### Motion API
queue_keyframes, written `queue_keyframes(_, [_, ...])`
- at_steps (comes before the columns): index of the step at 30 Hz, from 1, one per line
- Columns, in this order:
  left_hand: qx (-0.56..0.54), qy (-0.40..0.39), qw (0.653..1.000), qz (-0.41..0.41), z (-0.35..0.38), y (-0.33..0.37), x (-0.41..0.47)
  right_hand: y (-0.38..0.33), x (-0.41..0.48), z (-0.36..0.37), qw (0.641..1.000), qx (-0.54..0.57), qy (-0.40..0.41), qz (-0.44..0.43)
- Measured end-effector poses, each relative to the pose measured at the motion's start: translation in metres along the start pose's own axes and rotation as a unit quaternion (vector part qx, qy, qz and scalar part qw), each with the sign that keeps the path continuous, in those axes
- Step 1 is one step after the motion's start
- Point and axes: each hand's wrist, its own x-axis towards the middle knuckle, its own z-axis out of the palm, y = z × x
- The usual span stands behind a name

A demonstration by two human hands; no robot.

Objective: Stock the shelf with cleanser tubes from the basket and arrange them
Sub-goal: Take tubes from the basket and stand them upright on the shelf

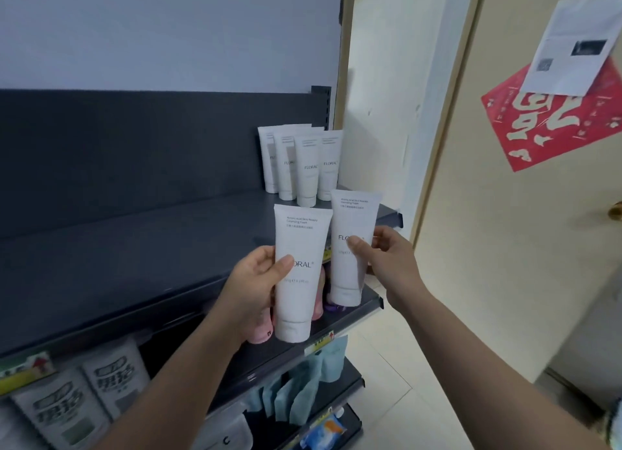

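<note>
We face a dark grey shelf (134, 247) that fills the left and middle of the view, its deck bare across the whole nine o'clock side. At three o'clock stands a cream door (525, 247), with a red paper square (552, 126) and a white printed sheet (572, 42) overlapping it near two o'clock. Down at seven o'clock, on the tier below, hang grey-white pouches (77, 402); teal packets (303, 382) hang near six o'clock.

At the shelf's right end, about one o'clock from its middle, four white cleanser tubes (303, 163) stand cap-down, close together against the back panel.

Our left hand (255, 288) holds one tube (298, 274) upright, cap down, in front of the shelf's edge: the thumb presses across the printed face and the other fingers (266, 257) wrap behind its left side, closed firmly around it. Just to its right, at two o'clock from it, our right hand (387, 257) grips a second tube (350, 247), also cap-down and slightly higher; the thumb lies over the lettering and the remaining fingers curl behind the right edge, narrow and tight on the tube. The two tubes sit just beside each other, nearly touching. Both are held forward of the four standing ones. Pink bottles (262, 328) peek out behind the left-hand tube.
</note>
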Motion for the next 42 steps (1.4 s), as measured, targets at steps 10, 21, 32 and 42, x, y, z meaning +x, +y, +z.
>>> queue_keyframes(10, [0.015, 0.090, 0.995, 0.045, 0.077, 0.007, 0.053, -0.008, 0.088, -0.046, 0.995, 0.024, -0.096, -0.014])
queue_keyframes(21, [0.003, 0.163, 0.982, 0.098, 0.125, 0.025, 0.108, -0.028, 0.158, -0.060, 0.984, 0.055, -0.164, -0.047])
queue_keyframes(32, [0.015, 0.212, 0.971, 0.110, 0.111, 0.021, 0.188, -0.017, 0.232, -0.021, 0.979, 0.045, -0.189, -0.055])
queue_keyframes(42, [0.022, 0.243, 0.963, 0.115, 0.101, 0.008, 0.221, 0.007, 0.262, 0.004, 0.972, 0.021, -0.230, -0.041])
